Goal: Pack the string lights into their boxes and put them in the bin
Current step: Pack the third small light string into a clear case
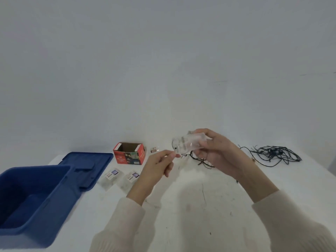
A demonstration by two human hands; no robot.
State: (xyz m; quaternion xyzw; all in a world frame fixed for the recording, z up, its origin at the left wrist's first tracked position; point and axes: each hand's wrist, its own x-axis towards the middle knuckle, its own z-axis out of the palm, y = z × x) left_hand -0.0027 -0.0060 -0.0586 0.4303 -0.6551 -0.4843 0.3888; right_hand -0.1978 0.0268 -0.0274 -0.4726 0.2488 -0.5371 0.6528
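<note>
The right hand [216,151] is raised above the desk [200,197], its grip closed around a clear plastic box [189,144] that lies tilted with its open end toward the left; a dim bundle shows through the plastic, too blurred to name for sure. The left hand [160,166] meets it from below — thumb and forefinger pinched together on a small pale piece right at the box's mouth, the other fingers loosely curled. A dark wire [201,162] hangs from under the right hand onto the desk.

Well to the right lies a loose tangle of dark string lights [272,154], unpacked. At the far left the blue bin [54,193] stands open, and nothing can be seen inside the part in view; its blue lid [87,160] lies flat just behind it. Beyond the lid sits a red cardboard box [130,154], flaps open, its inside dark. Two flat clear packets with labels [120,179] lie side by side between the lid and the left hand — their contents cannot be made out
</note>
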